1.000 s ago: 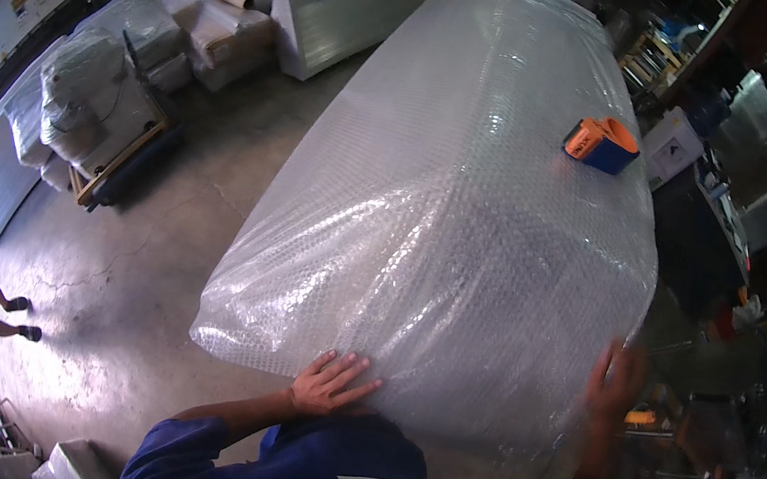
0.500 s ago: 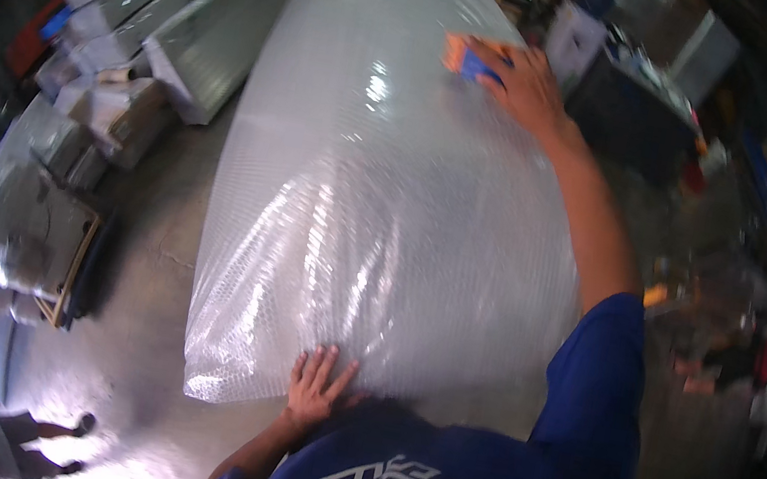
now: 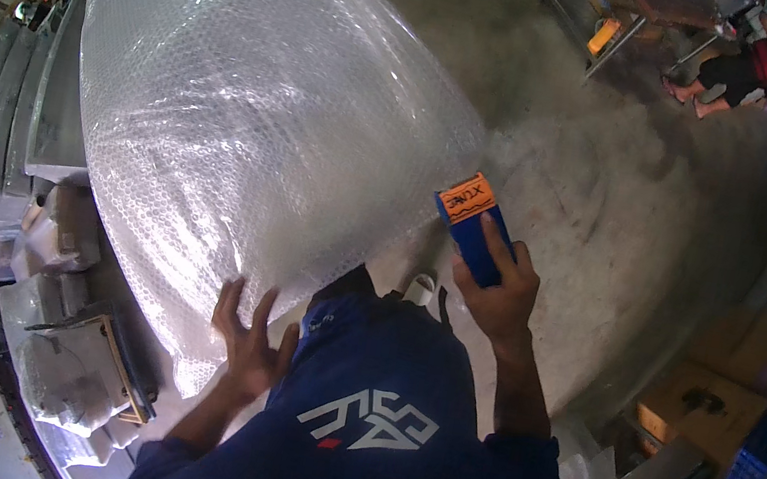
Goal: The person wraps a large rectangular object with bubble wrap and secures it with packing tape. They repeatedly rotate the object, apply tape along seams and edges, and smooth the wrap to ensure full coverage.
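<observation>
A large, bulky item wrapped in clear bubble wrap (image 3: 255, 96) stretches away in front of me toward the far left. My left hand (image 3: 252, 344) rests at its near edge, fingers spread and curved against the film, gripping nothing. To the right of the wrap, my right hand (image 3: 506, 306) holds a blue block-shaped tool with an orange end (image 3: 481, 251), its index finger laid along the top. The orange end points toward the wrap's right edge; whether they touch I cannot tell. What lies under the wrap shows only as a pale shape.
Film-wrapped panels (image 3: 2, 125) and a wheeled frame with wrapped goods (image 3: 94, 364) stand along the left. Cardboard boxes (image 3: 700, 409) and a blue crate (image 3: 757, 464) are at the lower right. A person (image 3: 736, 75) sits at the far right near a metal-legged table (image 3: 642, 29).
My right hand has drawn back from the far right part of the wrap to near my body, still holding the blue tool. The view has turned to the right; my left hand stays at the near edge.
</observation>
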Tool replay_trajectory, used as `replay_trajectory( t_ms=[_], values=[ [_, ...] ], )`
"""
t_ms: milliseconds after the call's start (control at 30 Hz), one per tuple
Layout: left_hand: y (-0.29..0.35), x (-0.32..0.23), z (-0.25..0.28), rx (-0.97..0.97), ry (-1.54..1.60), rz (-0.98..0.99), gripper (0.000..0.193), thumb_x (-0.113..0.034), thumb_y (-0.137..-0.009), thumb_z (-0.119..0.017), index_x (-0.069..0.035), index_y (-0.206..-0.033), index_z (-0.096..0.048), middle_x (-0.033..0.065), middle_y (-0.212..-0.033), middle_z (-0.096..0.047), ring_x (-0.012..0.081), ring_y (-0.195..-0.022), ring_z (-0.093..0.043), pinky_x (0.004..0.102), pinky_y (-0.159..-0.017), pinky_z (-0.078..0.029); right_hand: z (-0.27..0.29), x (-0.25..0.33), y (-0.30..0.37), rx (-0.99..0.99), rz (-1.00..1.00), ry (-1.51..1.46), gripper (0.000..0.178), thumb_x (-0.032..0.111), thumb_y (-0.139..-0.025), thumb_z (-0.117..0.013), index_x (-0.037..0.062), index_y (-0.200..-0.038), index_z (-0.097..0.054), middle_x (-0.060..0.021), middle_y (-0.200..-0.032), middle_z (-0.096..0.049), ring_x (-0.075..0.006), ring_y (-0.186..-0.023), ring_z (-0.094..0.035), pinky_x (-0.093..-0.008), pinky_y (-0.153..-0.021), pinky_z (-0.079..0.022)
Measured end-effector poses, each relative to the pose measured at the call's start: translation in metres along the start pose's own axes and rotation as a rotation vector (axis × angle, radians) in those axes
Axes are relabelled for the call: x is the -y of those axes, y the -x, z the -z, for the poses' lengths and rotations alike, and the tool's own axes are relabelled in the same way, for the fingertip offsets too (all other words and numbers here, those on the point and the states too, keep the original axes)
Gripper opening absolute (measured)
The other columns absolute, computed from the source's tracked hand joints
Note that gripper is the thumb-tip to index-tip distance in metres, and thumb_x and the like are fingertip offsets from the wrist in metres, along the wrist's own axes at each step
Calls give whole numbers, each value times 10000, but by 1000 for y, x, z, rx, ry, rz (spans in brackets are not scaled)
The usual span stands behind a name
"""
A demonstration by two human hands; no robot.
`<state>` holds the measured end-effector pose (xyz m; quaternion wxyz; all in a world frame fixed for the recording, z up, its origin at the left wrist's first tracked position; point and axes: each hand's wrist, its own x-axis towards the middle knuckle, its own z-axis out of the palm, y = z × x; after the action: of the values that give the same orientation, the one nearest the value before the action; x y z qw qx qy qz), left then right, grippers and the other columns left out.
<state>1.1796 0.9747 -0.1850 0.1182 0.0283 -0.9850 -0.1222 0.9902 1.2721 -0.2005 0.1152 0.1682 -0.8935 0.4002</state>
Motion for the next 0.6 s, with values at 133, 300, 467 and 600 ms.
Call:
replay_trajectory(
  t_ms=[133,300,467,600],
  values=[
    [-102,-16,-25,-203,151,-416,409,-65,-834,-656,-18,-1240,-661,191,-1322,-622,417,-1299,-558,507,-1055,-453,-12,1,2,9,104,-3,685,274,-779,-845,181,-1420,-623,-135,-851,-592,-267,-649,-646,-389,-621,-576],
    [-205,-34,-62,-1,63,-559,711,-458,-983,-525,-20,-1529,-401,208,-1611,-352,390,-1519,-283,528,-1212,-247,-36,-10,-21,195,65,73,682,384,-832,-780,267,-1470,-570,-150,-826,-563,-313,-677,-675,-413,-631,-581],
    [-221,-39,-71,326,-327,-552,963,-725,-954,-402,-61,-1624,-208,200,-1691,-156,351,-1578,-102,510,-1282,-42,-34,-27,-13,214,110,68,707,371,-829,-785,265,-1488,-549,-150,-848,-562,-312,-680,-676,-414,-627,-583],
    [-217,-34,-73,352,-293,-511,922,-659,-960,-501,-76,-1620,-228,194,-1687,-178,353,-1572,-136,516,-1282,-72,-38,-36,-13,251,117,38,729,367,-825,-790,267,-1500,-534,-150,-853,-564,-314,-686,-679,-417,-623,-583]
  ],
)
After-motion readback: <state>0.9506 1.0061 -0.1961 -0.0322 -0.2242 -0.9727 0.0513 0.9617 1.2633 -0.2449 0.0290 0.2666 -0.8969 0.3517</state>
